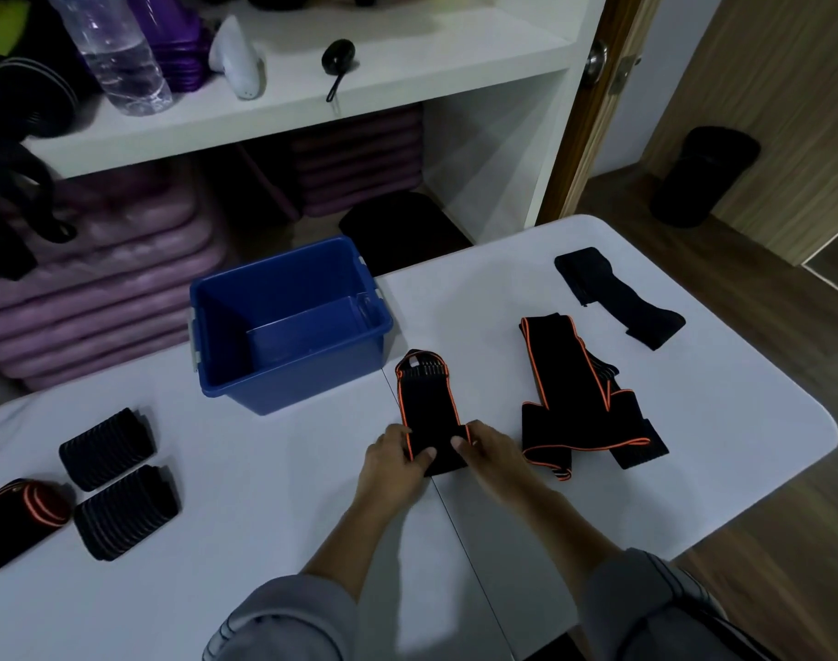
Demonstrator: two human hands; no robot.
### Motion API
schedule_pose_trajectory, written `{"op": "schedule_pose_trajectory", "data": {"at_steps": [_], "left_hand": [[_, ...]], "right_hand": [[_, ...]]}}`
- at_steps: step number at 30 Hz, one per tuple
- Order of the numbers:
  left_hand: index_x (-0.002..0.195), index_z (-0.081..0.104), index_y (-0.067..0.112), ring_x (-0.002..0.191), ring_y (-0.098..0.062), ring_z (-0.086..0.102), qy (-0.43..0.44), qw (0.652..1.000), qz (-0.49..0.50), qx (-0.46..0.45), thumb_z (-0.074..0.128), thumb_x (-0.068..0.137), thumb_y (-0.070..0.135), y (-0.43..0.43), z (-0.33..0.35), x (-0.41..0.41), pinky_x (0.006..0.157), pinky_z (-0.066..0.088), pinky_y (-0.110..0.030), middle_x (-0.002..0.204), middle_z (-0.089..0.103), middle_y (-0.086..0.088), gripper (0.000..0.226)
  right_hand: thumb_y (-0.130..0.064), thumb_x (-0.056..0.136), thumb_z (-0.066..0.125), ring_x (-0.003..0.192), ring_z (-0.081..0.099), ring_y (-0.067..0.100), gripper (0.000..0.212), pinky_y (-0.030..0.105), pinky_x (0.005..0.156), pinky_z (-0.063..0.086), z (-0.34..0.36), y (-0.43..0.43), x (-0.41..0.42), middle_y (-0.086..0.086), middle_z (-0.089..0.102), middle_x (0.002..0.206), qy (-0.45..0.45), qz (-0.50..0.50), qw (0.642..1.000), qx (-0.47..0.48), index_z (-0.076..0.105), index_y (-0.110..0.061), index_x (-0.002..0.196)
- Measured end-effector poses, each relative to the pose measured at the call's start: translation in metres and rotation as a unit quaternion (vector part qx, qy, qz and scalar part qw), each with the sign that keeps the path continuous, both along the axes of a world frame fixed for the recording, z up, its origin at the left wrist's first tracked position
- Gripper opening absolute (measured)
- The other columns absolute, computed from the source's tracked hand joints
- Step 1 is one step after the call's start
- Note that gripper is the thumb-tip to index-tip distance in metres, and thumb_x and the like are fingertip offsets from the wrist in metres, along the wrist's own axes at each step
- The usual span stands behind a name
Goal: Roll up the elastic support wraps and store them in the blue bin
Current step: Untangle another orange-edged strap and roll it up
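Observation:
A black elastic wrap with orange edging (424, 398) lies stretched out on the white table (274, 479), its far end near the blue bin (288, 322). My left hand (398, 462) and my right hand (486, 448) pinch the wrap's near end from either side, thumbs on top. The blue bin stands open and holds nothing. A second orange-edged wrap (574, 398) lies unrolled to the right. An all-black wrap (617, 298) lies farther right, partly unrolled.
Two rolled black ribbed wraps (107, 448) (126, 512) and an orange-striped roll (21, 517) sit at the table's left. White shelves (312, 102) behind hold a water bottle (116, 54) and purple mats. A black cylinder (703, 176) stands on the wood floor.

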State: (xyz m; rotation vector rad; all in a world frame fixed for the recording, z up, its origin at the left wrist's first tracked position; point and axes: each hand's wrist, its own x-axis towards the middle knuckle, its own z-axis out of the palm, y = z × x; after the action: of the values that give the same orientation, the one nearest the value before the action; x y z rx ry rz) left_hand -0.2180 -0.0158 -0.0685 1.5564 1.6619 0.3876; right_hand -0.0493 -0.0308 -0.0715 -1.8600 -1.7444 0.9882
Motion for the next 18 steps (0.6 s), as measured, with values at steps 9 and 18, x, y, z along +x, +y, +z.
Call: {"op": "schedule_pose_trajectory", "data": {"at_steps": [9,18], "left_hand": [[0.116,0.062,0.016,0.105,-0.022,0.055,0.065,0.963,-0.137,0.221,0.05,0.088,0.036,-0.011,-0.003,0.0,0.086,0.051,-0.033,0.12,0.055,-0.003,0.037],[0.139,0.039,0.021,0.113,-0.021,0.046,0.122,0.953,-0.206,0.188,0.064,0.079,0.013,-0.004,-0.01,-0.011,0.096,0.043,-0.031,0.141,0.04,0.002,0.065]], "right_hand": [[-0.039,0.083,0.048,0.08,0.059,0.021,0.035,0.03,0.066,0.049,-0.008,0.005,-0.003,0.008,0.058,0.092,-0.016,-0.019,0.986,0.165,0.065,-0.01,0.092],[-0.023,0.065,0.08,0.102,0.056,0.022,0.065,0.028,0.083,0.047,-0.015,0.002,0.019,0.003,0.056,0.123,-0.107,0.132,0.977,0.13,0.055,-0.013,0.124]]}}
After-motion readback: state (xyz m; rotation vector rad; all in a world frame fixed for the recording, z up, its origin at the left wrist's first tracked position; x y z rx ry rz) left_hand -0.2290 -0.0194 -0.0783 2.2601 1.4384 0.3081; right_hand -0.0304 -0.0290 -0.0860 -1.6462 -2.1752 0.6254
